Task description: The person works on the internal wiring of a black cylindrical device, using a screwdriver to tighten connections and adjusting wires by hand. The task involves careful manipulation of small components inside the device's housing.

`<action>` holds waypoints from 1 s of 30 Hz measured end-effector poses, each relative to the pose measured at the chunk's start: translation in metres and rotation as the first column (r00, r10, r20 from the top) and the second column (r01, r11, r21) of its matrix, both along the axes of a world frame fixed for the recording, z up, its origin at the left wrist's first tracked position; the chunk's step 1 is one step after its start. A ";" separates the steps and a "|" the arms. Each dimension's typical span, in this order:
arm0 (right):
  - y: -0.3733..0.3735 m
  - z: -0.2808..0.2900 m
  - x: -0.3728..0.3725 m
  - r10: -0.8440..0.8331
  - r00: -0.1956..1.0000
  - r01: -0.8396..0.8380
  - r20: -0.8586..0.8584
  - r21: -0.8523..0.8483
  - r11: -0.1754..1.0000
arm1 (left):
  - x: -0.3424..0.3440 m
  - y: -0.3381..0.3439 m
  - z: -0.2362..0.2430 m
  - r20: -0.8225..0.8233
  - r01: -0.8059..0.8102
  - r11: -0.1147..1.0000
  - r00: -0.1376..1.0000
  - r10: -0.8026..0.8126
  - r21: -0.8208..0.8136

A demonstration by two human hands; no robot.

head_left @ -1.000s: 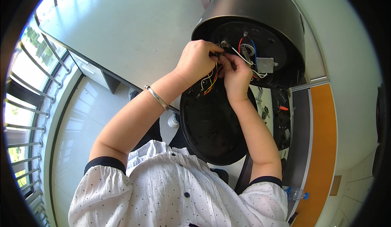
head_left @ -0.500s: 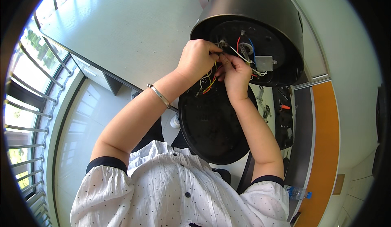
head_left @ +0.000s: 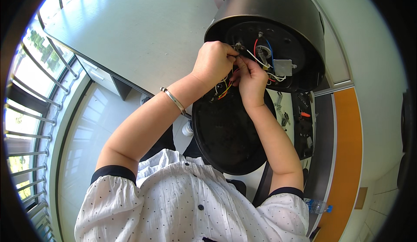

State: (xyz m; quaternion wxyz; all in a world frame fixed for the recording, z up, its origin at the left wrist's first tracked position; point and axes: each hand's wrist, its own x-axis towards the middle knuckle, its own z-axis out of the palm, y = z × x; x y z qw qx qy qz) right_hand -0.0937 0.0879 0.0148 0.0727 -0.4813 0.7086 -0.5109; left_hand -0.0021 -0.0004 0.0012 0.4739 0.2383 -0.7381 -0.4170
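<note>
A large dark grey round appliance (head_left: 278, 7), like an electric cooker, lies on its side with its underside open towards me. Red and blue wires (head_left: 271, 49), white wires and a pale metal plate (head_left: 283, 67) show inside it. My left hand (head_left: 213, 64) and my right hand (head_left: 252, 79) meet at the opening's left edge, fingertips pinched together. Whatever small part they hold is hidden by the fingers; wires run close by. Below, a black oval base cover (head_left: 228, 133) hangs or leans near my lap, with yellow and red wires (head_left: 224, 92) at its upper end.
The pale tabletop (head_left: 143, 33) stretches to the left of the appliance. An open dark tool case (head_left: 302, 111) with a red-orange-handled tool lies at the right. Lower down is a plastic bottle (head_left: 318, 206) with a blue cap. A barred window stands at the far left.
The view has shifted very slightly. Both hands stay pinched at the same spot by the opening, with little visible movement.
</note>
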 end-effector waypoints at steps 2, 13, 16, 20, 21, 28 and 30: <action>0.001 0.000 -0.001 0.004 0.999 -0.004 -0.034 0.002 1.000 | 0.000 0.000 0.000 -0.003 -0.002 1.000 1.000 0.002 -0.001; 0.003 -0.005 -0.005 0.039 0.991 -0.039 -0.128 0.007 0.999 | -0.001 0.001 0.001 0.002 -0.003 0.999 1.000 0.003 0.033; 0.004 -0.005 -0.006 0.044 0.992 -0.040 -0.122 0.030 0.999 | 0.001 -0.001 0.001 -0.017 0.021 1.000 1.000 -0.021 -0.010; 0.002 -0.006 -0.004 0.036 0.991 -0.038 -0.128 -0.018 0.999 | 0.003 -0.004 0.001 -0.012 0.051 0.998 0.999 -0.052 -0.031; 0.002 -0.006 -0.003 0.029 0.990 -0.035 -0.137 -0.037 0.999 | 0.004 -0.005 0.002 -0.009 0.058 0.998 0.998 -0.058 -0.030; 0.002 -0.009 -0.007 0.028 0.980 -0.036 -0.196 -0.039 0.999 | 0.005 -0.006 0.005 0.014 0.090 0.996 0.996 -0.090 0.002; 0.001 -0.010 -0.008 0.026 0.977 -0.035 -0.211 -0.039 0.999 | 0.005 -0.007 0.005 0.018 0.094 0.996 0.995 -0.094 -0.001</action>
